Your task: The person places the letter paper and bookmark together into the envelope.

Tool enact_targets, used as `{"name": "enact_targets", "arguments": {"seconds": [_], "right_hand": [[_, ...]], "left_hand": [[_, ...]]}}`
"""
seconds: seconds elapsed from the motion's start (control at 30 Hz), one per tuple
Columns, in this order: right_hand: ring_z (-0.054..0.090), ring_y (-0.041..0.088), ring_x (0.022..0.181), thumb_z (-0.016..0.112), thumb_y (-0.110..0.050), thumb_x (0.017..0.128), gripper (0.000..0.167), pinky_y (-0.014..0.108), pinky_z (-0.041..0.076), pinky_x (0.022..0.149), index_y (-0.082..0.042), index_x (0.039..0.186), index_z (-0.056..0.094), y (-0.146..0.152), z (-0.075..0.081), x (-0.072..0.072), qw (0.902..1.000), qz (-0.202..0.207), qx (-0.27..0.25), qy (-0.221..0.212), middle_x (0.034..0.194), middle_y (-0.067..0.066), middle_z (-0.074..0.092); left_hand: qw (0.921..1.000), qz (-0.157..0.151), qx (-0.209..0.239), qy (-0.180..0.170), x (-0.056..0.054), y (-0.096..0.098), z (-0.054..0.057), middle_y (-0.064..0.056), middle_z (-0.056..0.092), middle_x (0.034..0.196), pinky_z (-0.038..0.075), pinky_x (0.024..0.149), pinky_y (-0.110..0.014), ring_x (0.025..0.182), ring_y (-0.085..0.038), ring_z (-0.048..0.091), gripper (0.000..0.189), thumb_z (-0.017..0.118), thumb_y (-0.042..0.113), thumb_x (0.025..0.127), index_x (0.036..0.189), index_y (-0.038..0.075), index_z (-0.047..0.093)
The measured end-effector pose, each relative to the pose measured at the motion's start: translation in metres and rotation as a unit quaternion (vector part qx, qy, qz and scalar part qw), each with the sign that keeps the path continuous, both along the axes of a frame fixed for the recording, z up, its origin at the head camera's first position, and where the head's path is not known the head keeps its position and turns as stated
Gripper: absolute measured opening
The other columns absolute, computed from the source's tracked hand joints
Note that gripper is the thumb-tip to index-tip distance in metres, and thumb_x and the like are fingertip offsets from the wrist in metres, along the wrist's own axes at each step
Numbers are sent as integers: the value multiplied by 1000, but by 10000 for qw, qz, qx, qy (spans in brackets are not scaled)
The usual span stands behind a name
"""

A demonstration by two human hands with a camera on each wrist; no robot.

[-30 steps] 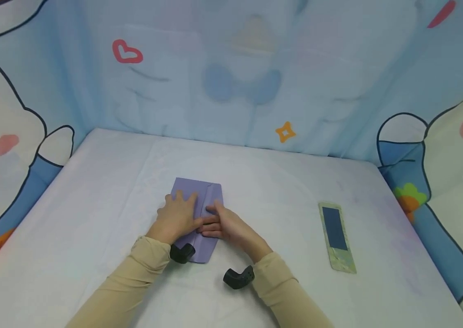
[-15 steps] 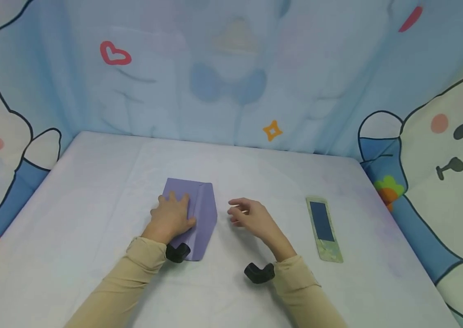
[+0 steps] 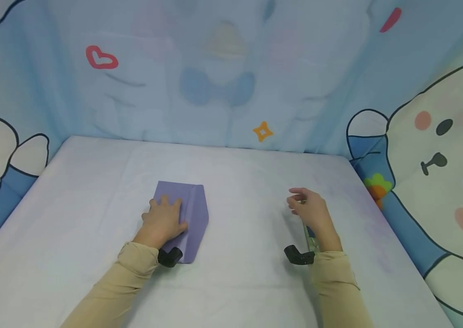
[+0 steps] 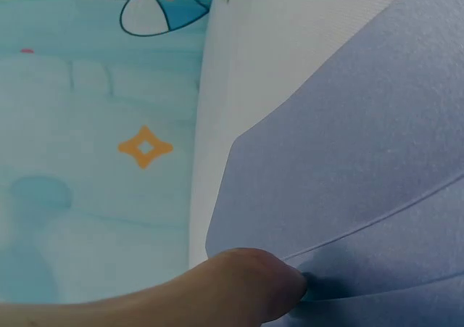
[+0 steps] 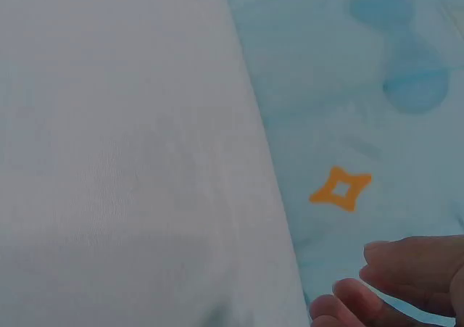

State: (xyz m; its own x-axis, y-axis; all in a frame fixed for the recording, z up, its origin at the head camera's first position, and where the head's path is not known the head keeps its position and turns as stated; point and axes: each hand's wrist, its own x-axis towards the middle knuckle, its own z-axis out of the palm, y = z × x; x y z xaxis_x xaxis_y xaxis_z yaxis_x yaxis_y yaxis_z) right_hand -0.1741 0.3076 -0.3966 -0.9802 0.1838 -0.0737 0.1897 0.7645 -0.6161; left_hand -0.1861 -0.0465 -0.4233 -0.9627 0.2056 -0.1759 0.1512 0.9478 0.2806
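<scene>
A purple envelope (image 3: 195, 218) lies on the white table with its tapered flap toward the right. My left hand (image 3: 161, 223) rests on its left part, fingers spread. In the left wrist view, the thumb (image 4: 268, 283) touches the purple paper beside a crease line. Over on the right, my right hand (image 3: 311, 212) hovers with loosely bent fingers and nothing in them. Beneath it is a narrow light-green card (image 3: 312, 245) with a dark blue panel, mostly hidden by the hand and wrist. The right wrist view shows fingertips (image 5: 380, 254) apart from any object.
A white cloth covers the table (image 3: 239, 182). Behind it hangs a light blue curtain (image 3: 153, 114) printed with cartoon figures. Black angled camera mounts (image 3: 299, 256) stick out from both wrists, low above the cloth.
My right hand has left the envelope and moved right until it is over the green card. My left hand has stayed on the envelope. The head view has shifted slightly right.
</scene>
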Motion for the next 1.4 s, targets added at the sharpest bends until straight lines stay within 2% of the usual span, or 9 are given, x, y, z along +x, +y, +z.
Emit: {"name": "enact_targets", "arguments": {"seconds": [0.2,0.3,0.47,0.77,0.97,1.2,1.4], "right_hand": [[60,39,105,53,-23,94,49,49,49,85,0,137,46,36,1,3,9970,-374,675,-56,124,25,58],[54,43,112,55,-24,93,54,52,47,89,2,139,42,44,1,3,9942,-606,830,-316,128,28,53],[50,45,114,58,-28,92,65,55,45,91,3,143,33,52,-1,2,9877,-769,1040,-876,134,31,46],[45,48,121,64,-36,87,82,61,39,95,5,146,24,58,-7,2,9760,-699,1356,-1557,137,32,43],[45,48,120,66,-39,85,88,63,38,92,5,147,20,60,-10,4,9744,-534,1428,-1655,137,33,43],[41,51,122,68,-39,84,91,66,36,94,2,148,19,59,-14,2,9714,-576,1506,-1745,141,37,31],[39,52,123,68,-40,83,92,66,35,94,2,148,18,62,-17,1,9718,-520,1484,-1755,142,36,32]], "left_hand": [[10000,-9,3,-21,1,-1,0,-29,38,134,45,78,-64,118,-51,39,68,63,37,82,140,11,41],[10000,-13,-3,-47,1,-1,0,-29,38,134,45,78,-64,118,-51,39,69,64,37,81,140,10,41],[10000,-31,-34,-31,1,-1,1,-30,38,133,44,78,-65,118,-52,38,68,63,36,82,140,10,41],[10000,-69,-31,27,3,-2,5,-31,38,133,45,77,-66,118,-53,39,66,62,36,82,139,9,41],[10000,-85,37,35,2,-1,4,-30,39,132,44,77,-65,116,-52,39,65,62,34,82,139,9,42],[9999,-87,31,62,2,-1,3,-30,39,132,45,76,-65,116,-52,39,65,62,34,82,139,9,42],[9999,-109,-17,82,1,-1,2,-30,40,132,45,76,-66,116,-52,40,66,62,35,82,139,9,42]]}}
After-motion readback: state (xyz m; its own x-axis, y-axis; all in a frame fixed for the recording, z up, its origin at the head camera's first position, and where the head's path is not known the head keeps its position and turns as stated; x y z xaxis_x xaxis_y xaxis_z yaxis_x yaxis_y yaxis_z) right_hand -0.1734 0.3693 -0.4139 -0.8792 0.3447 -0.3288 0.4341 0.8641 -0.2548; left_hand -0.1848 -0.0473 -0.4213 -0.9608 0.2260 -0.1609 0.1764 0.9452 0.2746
